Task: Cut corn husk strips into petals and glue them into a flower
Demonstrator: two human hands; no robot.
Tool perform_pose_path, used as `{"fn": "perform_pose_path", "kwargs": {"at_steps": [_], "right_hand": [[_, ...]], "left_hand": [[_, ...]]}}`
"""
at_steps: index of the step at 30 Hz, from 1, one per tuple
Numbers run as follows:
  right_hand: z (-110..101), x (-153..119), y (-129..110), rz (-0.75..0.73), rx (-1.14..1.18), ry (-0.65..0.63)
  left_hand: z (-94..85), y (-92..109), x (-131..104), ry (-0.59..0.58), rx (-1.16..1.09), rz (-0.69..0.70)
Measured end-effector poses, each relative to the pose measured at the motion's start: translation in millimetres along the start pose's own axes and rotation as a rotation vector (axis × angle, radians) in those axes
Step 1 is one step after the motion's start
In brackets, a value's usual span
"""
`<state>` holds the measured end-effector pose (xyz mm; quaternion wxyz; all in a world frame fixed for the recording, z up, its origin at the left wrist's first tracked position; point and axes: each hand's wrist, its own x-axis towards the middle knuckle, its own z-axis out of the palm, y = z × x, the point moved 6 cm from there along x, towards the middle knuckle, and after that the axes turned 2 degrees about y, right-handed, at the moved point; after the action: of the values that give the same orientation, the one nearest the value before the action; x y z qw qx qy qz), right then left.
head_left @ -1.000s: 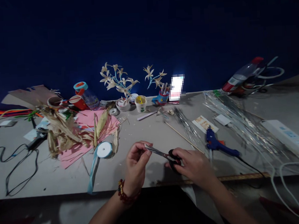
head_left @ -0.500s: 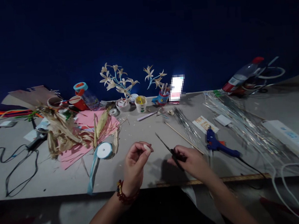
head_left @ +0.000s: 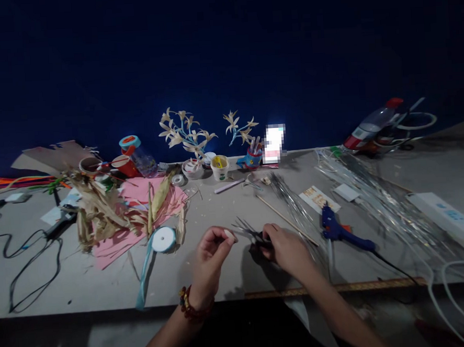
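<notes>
So, one long grey table (head_left: pixel 105 286) runs across the whole scene, and it's busy. Two bundles of silvery wires (head_left: pixel 386 200) lie on the right side, a big one further right and a thinner one nearer the middle; I can't count the strands. Over on the left there's one heap of dry husks (head_left: pixel 101 218) on pink paper (head_left: pixel 111 255), more than one sheet, exact number hidden. One white power strip (head_left: pixel 447 218) sits far over on the right.

Two bare hands, both busy at the near middle of the table. The right hand (head_left: pixel 286 248) has its fingers wrapped around the handles of one pair of scissors (head_left: pixel 254 233), blades a bit spread and aimed left. The left hand (head_left: pixel 211 256) pinches one pale piece (head_left: pixel 229 235) between thumb and fingertips, near the blade tips but not touching them.

Two flower sprays (head_left: pixel 182 128) stand at the far side, the left one fuller, the right one with at least two blooms. One blue glue gun (head_left: pixel 341 229) lies right of the hands, one blue ribbon roll (head_left: pixel 164 239) left of them. Smallest thing I can make out: that pale piece.
</notes>
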<state>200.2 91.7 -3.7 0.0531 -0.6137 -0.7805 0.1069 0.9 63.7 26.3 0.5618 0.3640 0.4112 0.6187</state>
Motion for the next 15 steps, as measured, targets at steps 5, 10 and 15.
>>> {"fn": "perform_pose_path", "kwargs": {"at_steps": [5,10,15], "right_hand": [[3.6,-2.3,5.5,-0.009,0.467,-0.037],[-14.6,-21.6,-20.1,-0.119,0.803,-0.097],[-42.7,-32.6,-35.8,-0.153,0.693,-0.113]], "left_hand": [[-2.7,-3.8,0.6,0.004,0.01,-0.009],[-0.9,-5.1,-0.6,-0.027,0.041,-0.018],[2.1,0.9,-3.5,-0.09,0.055,0.028]]}}
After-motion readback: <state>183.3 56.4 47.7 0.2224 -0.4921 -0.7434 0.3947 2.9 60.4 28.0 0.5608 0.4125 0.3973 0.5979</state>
